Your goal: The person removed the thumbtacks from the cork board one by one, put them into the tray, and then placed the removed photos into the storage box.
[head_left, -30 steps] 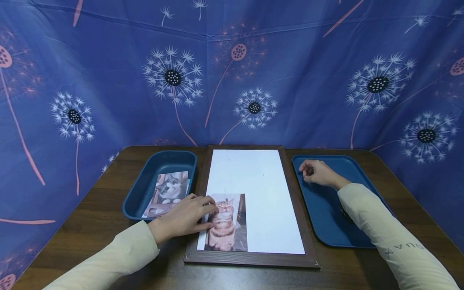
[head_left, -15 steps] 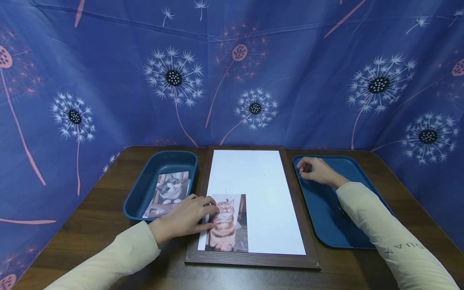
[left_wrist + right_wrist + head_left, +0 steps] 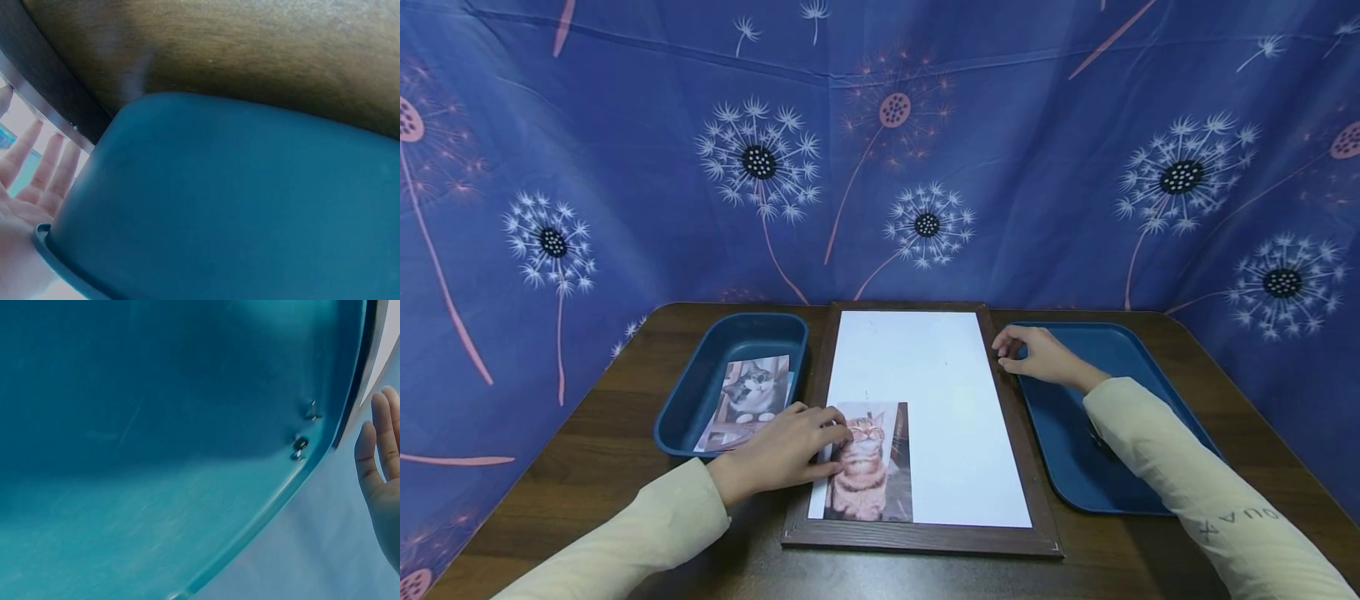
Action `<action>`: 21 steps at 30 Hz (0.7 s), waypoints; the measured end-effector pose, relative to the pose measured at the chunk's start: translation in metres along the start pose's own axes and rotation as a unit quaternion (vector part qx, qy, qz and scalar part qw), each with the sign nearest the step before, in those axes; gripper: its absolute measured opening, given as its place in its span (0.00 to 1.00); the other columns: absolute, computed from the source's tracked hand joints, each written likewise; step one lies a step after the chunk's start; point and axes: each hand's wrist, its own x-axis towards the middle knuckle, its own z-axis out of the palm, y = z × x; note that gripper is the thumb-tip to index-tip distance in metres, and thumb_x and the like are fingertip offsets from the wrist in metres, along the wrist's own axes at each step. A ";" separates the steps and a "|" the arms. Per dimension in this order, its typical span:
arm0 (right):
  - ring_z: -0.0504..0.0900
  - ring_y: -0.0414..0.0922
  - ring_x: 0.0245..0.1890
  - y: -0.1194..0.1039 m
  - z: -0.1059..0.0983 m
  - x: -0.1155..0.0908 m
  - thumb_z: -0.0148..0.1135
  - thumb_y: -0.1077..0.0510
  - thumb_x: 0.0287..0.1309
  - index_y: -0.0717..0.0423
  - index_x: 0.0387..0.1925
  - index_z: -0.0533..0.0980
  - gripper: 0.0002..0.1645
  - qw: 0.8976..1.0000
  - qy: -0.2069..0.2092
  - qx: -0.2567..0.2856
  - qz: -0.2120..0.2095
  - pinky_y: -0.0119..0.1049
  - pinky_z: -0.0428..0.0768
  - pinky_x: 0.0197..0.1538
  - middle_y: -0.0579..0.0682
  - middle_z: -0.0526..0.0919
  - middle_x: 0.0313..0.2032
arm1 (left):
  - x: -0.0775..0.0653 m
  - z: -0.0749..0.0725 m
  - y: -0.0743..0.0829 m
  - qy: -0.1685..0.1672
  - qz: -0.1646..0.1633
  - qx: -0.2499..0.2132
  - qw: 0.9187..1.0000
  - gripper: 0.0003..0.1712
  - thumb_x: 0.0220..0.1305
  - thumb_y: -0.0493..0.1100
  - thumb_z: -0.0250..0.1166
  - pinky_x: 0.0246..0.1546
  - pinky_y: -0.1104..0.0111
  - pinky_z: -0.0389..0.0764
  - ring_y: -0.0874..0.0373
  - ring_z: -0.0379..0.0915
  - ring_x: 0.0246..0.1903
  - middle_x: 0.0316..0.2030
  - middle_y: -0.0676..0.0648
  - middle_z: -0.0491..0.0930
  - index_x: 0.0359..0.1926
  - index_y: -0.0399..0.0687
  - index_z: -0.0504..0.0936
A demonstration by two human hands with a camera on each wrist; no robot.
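Observation:
In the head view, my left hand (image 3: 790, 446) rests on the left part of an orange cat photo (image 3: 861, 467). Fairly straight fingers (image 3: 47, 169) show beside the bin in the left wrist view. The photo lies on the lower left of a white board (image 3: 925, 358) with a brown frame. My right hand (image 3: 1037, 357) hovers over the board's right edge and the blue tray (image 3: 1120, 483), fingers bent toward the thumb. Whether anything is between its fingertips cannot be seen. Small metal tacks (image 3: 300, 445) lie in a tray corner in the right wrist view.
A deep blue bin (image 3: 700, 392) stands left of the board, holding a grey-and-white cat photo (image 3: 752, 396) and something under it. Behind the wooden table (image 3: 587, 467) hangs a blue dandelion-print cloth (image 3: 850, 167).
My right hand has moved left, from over the tray's far left corner to above the board's right frame. The left hand and the orange cat photo have stayed put.

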 end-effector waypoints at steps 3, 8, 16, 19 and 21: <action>0.77 0.43 0.33 -0.005 0.004 0.002 0.61 0.65 0.52 0.61 0.41 0.74 0.13 1.000 -0.011 0.011 -0.005 0.32 0.77 0.36 0.49 0.78 0.33 | 0.000 0.000 0.000 0.000 0.000 0.000 1.000 0.18 0.57 0.57 0.62 0.41 0.64 0.72 0.61 0.75 0.43 0.44 0.54 0.78 0.46 0.57 0.79; 0.76 0.41 0.32 -0.012 0.012 0.006 0.62 0.67 0.49 0.61 0.41 0.75 0.14 0.999 -0.015 0.014 -0.026 0.30 0.77 0.35 0.48 0.79 0.32 | -0.001 0.001 0.000 0.005 0.003 0.002 1.000 0.18 0.57 0.57 0.62 0.41 0.64 0.72 0.61 0.75 0.43 0.43 0.54 0.78 0.46 0.57 0.79; 0.76 0.42 0.32 -0.030 0.023 0.009 0.62 0.66 0.49 0.61 0.41 0.76 0.14 0.999 -0.027 0.021 -0.040 0.30 0.76 0.32 0.48 0.80 0.32 | 0.000 0.001 0.000 0.005 0.002 0.002 1.000 0.18 0.57 0.57 0.62 0.42 0.63 0.73 0.61 0.75 0.43 0.44 0.53 0.78 0.46 0.56 0.79; 0.76 0.42 0.33 -0.034 0.027 0.011 0.62 0.66 0.50 0.60 0.41 0.76 0.13 0.998 -0.037 0.033 -0.045 0.30 0.76 0.33 0.48 0.80 0.32 | 0.000 0.001 0.000 0.004 0.001 0.002 1.000 0.19 0.57 0.57 0.61 0.42 0.63 0.73 0.60 0.75 0.43 0.44 0.53 0.78 0.46 0.56 0.79; 0.76 0.42 0.33 -0.037 0.030 0.012 0.62 0.65 0.50 0.60 0.40 0.76 0.13 0.997 -0.042 0.040 -0.054 0.30 0.76 0.33 0.48 0.80 0.32 | -0.001 0.000 0.000 0.003 0.000 0.001 1.000 0.19 0.57 0.57 0.61 0.42 0.63 0.73 0.60 0.75 0.43 0.44 0.53 0.78 0.46 0.56 0.79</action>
